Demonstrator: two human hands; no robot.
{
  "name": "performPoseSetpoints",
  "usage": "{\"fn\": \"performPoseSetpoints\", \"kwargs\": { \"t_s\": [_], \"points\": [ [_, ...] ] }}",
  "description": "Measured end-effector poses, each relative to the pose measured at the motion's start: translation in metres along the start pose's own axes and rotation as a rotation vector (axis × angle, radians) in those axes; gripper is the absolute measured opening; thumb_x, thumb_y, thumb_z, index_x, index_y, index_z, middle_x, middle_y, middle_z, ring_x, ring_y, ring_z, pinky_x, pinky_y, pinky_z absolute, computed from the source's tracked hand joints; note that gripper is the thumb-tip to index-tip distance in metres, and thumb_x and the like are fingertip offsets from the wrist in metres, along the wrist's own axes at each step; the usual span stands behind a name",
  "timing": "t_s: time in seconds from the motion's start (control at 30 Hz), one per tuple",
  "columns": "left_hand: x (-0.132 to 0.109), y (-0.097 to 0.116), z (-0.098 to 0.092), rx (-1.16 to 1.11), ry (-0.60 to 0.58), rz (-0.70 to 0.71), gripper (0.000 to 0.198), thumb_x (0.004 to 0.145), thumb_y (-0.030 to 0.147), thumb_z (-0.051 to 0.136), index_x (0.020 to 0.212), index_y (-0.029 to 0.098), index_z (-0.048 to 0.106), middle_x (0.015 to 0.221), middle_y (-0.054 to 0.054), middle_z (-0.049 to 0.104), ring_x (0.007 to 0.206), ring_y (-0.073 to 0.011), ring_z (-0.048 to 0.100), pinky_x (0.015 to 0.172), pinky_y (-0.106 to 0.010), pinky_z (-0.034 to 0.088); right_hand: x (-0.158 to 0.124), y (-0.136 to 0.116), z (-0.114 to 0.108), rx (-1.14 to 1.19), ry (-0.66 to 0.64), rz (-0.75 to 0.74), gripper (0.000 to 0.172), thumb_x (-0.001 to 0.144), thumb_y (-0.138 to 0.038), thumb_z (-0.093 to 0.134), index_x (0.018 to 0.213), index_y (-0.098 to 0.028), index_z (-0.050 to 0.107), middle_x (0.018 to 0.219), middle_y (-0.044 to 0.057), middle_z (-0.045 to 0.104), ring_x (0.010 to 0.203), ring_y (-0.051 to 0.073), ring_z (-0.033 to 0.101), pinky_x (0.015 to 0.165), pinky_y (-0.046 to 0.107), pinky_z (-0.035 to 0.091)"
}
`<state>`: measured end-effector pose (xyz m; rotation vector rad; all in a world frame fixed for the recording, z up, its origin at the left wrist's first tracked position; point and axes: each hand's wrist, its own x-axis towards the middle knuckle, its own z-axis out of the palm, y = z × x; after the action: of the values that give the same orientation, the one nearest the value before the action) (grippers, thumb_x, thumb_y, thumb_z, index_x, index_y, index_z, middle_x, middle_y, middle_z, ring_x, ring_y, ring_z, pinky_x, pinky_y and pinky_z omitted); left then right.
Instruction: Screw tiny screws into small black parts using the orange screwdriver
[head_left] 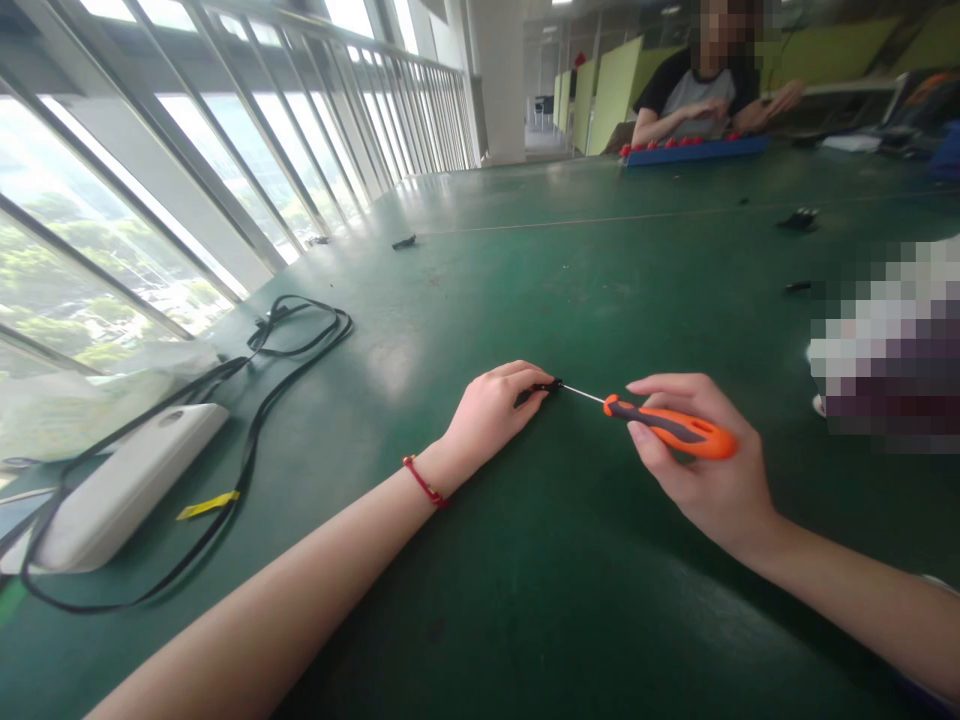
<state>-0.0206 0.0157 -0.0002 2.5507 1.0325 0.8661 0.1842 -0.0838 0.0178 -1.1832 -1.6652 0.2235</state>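
My left hand (499,405), with a red cord bracelet (424,482) at its wrist, rests on the green table (465,590). Its fingers are closed around a small black part (541,389), mostly hidden by the fingers, so its kind is unclear. In my right hand (709,480) is a screwdriver (675,428) with an orange and dark grey handle, held between thumb and fingers. The thin metal shaft points left, and its tip meets the right end of the black part.
A white power strip (135,480) and looped black cable (255,440) lie at left. Small black pieces (403,242) are scattered farther back. Across the table sits a person (694,110) behind a blue tray (697,152) with red items. A railing (300,110) borders the left side.
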Motion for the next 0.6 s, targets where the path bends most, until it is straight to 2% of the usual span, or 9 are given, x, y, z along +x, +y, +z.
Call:
{"fn": "performPoseSetpoints", "kwargs": {
  "t_s": [0.07,0.13,0.23,0.3,0.33,0.5,0.57,0.6],
  "points": [
    [-0.0001,0.0000,0.0000,0.001,0.002,0.000,0.019,0.090,0.021,0.054,0.101,0.020,0.069,0.105,-0.002,0.071,0.092,-0.0160,0.067,0.086,-0.029,0.054,0.0006,0.0019,0.0003,0.050,0.054,-0.014,0.035,0.077,-0.016,0.065,0.109,-0.024,0.055,0.084,0.000,0.060,0.074,0.015,0.062,0.069,0.029,0.052],
    [-0.0002,0.0000,0.0001,0.002,0.003,0.000,0.019,0.090,0.021,0.054,0.102,0.020,0.069,0.105,-0.002,0.071,0.093,-0.0161,0.067,0.086,-0.029,0.054,0.0013,0.0029,0.0000,0.081,0.042,-0.005,0.041,0.075,-0.016,0.066,0.113,-0.024,0.052,0.082,0.000,0.057,0.073,0.016,0.060,0.069,0.030,0.053],
    [-0.0001,0.0002,0.0001,0.004,0.002,-0.003,0.019,0.090,0.020,0.054,0.101,0.020,0.069,0.105,-0.002,0.071,0.093,-0.0164,0.067,0.086,-0.029,0.054,0.0014,0.0014,-0.0009,0.005,-0.032,0.014,0.024,0.078,-0.021,0.064,0.101,-0.024,0.058,0.067,-0.003,0.056,0.064,0.016,0.058,0.063,0.031,0.050],
    [0.0001,0.0003,0.0000,0.004,0.000,-0.004,0.019,0.090,0.020,0.054,0.101,0.020,0.069,0.105,-0.002,0.071,0.093,-0.0163,0.067,0.086,-0.029,0.054,0.0011,0.0001,-0.0006,-0.051,-0.048,0.013,0.010,0.080,-0.022,0.063,0.089,-0.025,0.060,0.064,-0.003,0.059,0.061,0.015,0.058,0.061,0.030,0.048],
    [0.0001,0.0004,0.0000,0.003,0.000,-0.005,0.019,0.090,0.020,0.054,0.101,0.020,0.069,0.105,-0.002,0.071,0.093,-0.0161,0.067,0.086,-0.029,0.054,0.0010,0.0000,-0.0002,-0.055,-0.035,0.008,0.009,0.081,-0.022,0.063,0.089,-0.025,0.060,0.067,-0.002,0.061,0.062,0.015,0.059,0.061,0.029,0.048],
    [-0.0001,0.0012,-0.0007,0.001,-0.001,-0.007,0.019,0.090,0.021,0.054,0.101,0.020,0.069,0.105,-0.002,0.071,0.092,-0.0159,0.066,0.086,-0.029,0.054,0.0020,0.0035,0.0014,0.065,0.102,-0.031,0.038,0.075,-0.017,0.066,0.110,-0.025,0.054,0.085,0.001,0.059,0.075,0.017,0.062,0.069,0.031,0.053],
    [-0.0002,0.0016,-0.0011,0.003,-0.004,-0.007,0.019,0.090,0.021,0.053,0.101,0.020,0.069,0.105,-0.002,0.071,0.093,-0.0163,0.066,0.086,-0.029,0.054,0.0026,0.0031,0.0002,0.078,0.053,-0.007,0.042,0.074,-0.018,0.067,0.113,-0.024,0.052,0.078,-0.001,0.057,0.070,0.017,0.060,0.066,0.031,0.052],
    [-0.0002,0.0017,-0.0012,0.004,-0.005,-0.009,0.019,0.090,0.021,0.053,0.101,0.020,0.069,0.106,-0.002,0.071,0.093,-0.0165,0.067,0.086,-0.030,0.054,0.0027,0.0023,-0.0007,0.060,0.009,0.011,0.038,0.075,-0.019,0.066,0.111,-0.024,0.053,0.072,-0.002,0.056,0.065,0.016,0.059,0.063,0.031,0.051]
  ]
}}
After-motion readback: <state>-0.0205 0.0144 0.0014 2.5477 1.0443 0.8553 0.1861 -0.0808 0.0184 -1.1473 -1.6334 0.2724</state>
